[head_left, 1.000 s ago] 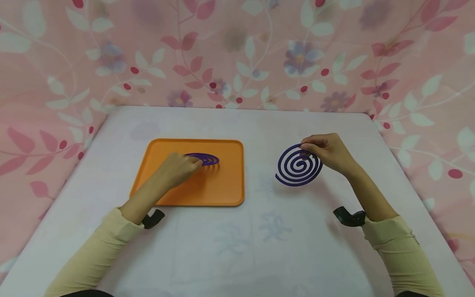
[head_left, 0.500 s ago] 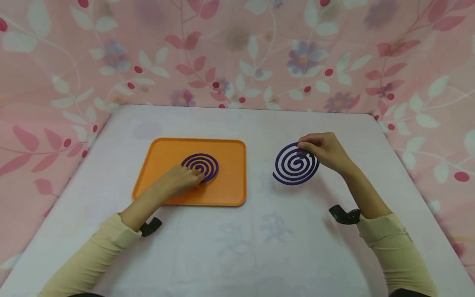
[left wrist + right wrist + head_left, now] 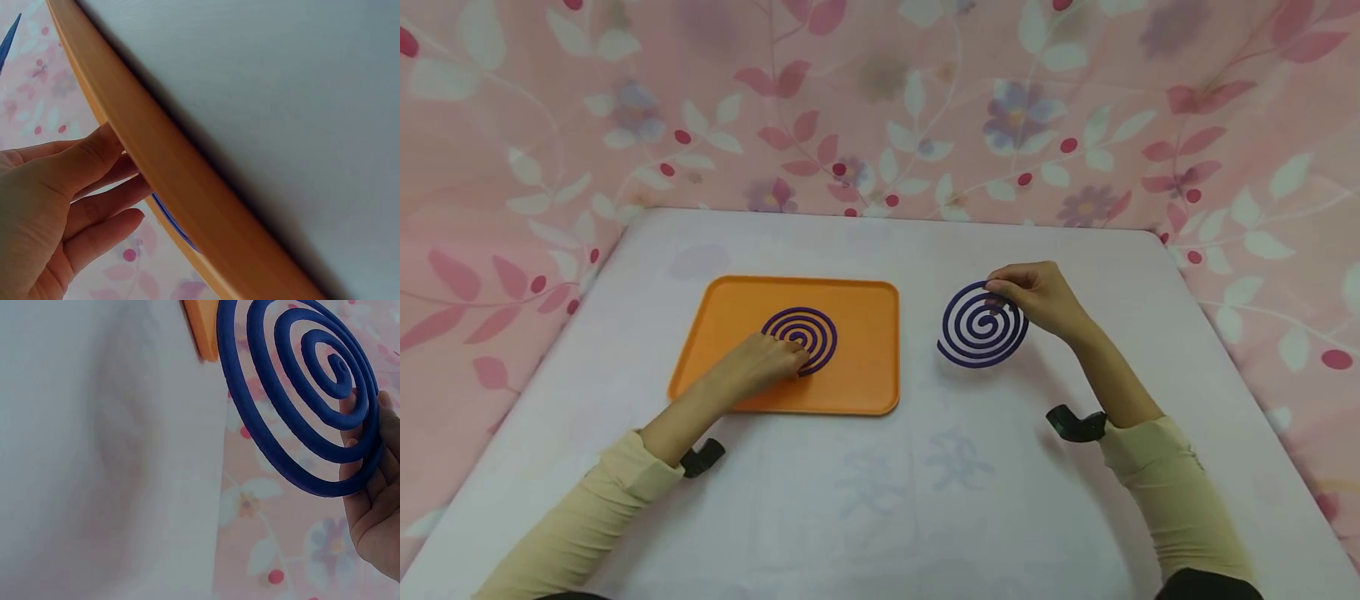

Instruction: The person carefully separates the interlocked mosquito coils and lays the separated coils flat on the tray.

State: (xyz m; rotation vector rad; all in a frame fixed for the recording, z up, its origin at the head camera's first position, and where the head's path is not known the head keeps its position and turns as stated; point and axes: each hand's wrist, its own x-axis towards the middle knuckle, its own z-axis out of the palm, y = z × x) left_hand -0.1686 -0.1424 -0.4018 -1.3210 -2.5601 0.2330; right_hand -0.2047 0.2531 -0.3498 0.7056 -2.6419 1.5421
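On the orange tray (image 3: 857, 392) lies a dark blue-purple mosquito coil (image 3: 831, 332), looking flat. My left hand (image 3: 752, 367) holds the near left part of this coil, palm down. In the left wrist view the tray's rim hides the tips of the thumb and some fingers, and only a thin edge of the coil (image 3: 172, 220) shows. My right hand (image 3: 1037, 296) pinches a second blue-purple mosquito coil (image 3: 970, 360) by its upper right edge, thumb in front. That coil hangs tilted above the table, right of the tray, its spiral (image 3: 275, 453) plain in the right wrist view.
A white cloth with faint prints covers the table (image 3: 880, 508). Behind it and at both sides hangs a pink floral curtain (image 3: 880, 108). Dark wrist cameras sit at the left cuff (image 3: 702, 458) and the right cuff (image 3: 1075, 425).
The left coil has gone from tilted to lying flat on the tray, and my left hand has shifted slightly with it. My right hand has carried its coil a little left, toward the tray.
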